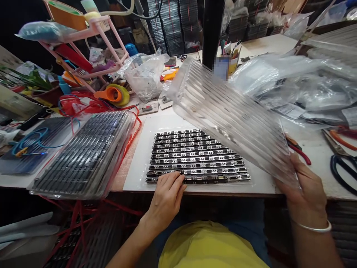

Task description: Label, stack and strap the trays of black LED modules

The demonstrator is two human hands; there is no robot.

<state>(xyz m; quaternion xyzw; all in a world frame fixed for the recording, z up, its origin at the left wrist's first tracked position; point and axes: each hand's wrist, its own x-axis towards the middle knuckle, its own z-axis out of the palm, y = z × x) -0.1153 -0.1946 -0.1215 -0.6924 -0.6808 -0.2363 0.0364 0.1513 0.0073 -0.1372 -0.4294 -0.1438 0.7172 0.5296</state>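
Observation:
Rows of connector strips (195, 160) lie side by side in a clear plastic tray (252, 181) at the table's front edge. The fingers of my left hand (169, 190) are bent onto the nearest strip, close to its left part; the fingertips are partly hidden, and I cannot see if they pinch it. My right hand (305, 182) grips one end of a clear ribbed plastic tray (228, 115). That tray is tilted and raised over the right side of the rows, covering part of them. It is slightly blurred.
A stack of filled trays (83, 152) with red cord stands on the left. Scissors (338, 160) and red-handled pliers (299, 150) lie on the right. Behind are clear plastic bags (290, 82), a pink rack (83, 37), an orange tape roll (113, 94) and a black post (212, 33).

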